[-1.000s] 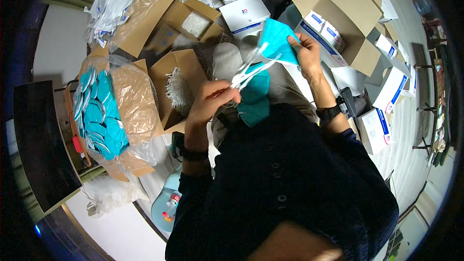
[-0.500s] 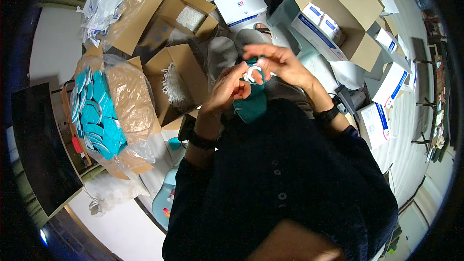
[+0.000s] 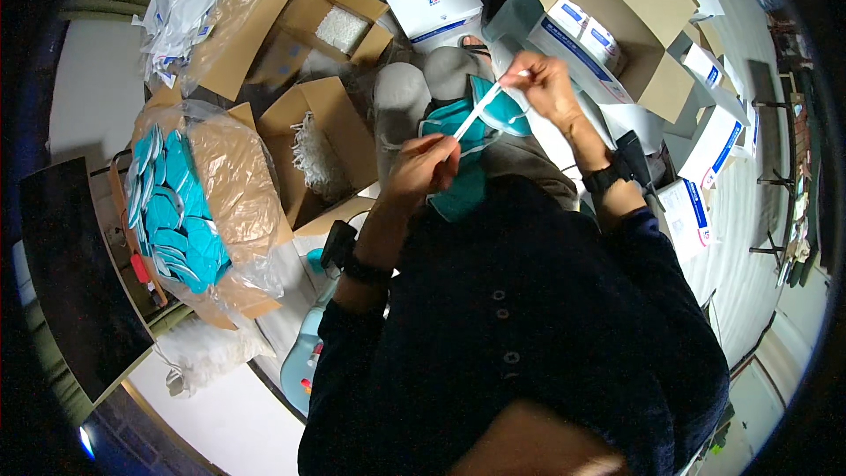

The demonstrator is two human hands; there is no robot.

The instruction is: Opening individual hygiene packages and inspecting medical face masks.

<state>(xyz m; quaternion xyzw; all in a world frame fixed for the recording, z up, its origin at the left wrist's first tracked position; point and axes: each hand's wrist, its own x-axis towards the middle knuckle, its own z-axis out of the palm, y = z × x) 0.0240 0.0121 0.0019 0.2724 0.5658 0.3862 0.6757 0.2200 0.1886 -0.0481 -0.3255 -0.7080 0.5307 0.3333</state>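
My left hand (image 3: 425,164) and my right hand (image 3: 541,88) are both closed on a white elastic strap (image 3: 477,115), which runs straight and slanted between them, its right end higher. Below and behind it, teal cup-shaped face masks lie over my lap: one mask (image 3: 504,109) is under my right hand and another mask (image 3: 451,118) is beside my left fingers. A further teal piece (image 3: 460,197) hangs nearer my body. Thin white cords cross the masks. Whether the strap joins a mask cannot be made out.
On the left, a plastic-lined carton (image 3: 236,167) holds many teal masks (image 3: 176,229). Beside it, an open box (image 3: 352,137) contains white straps (image 3: 310,159); another box (image 3: 374,11) holds white material. An open carton (image 3: 648,26) with small white boxes stands at the right, near a closed white box (image 3: 434,5).
My hands have moved apart, the right one up and to the right. The white strap, curled in a loop before, is now drawn straight between them. More of the teal masks shows.
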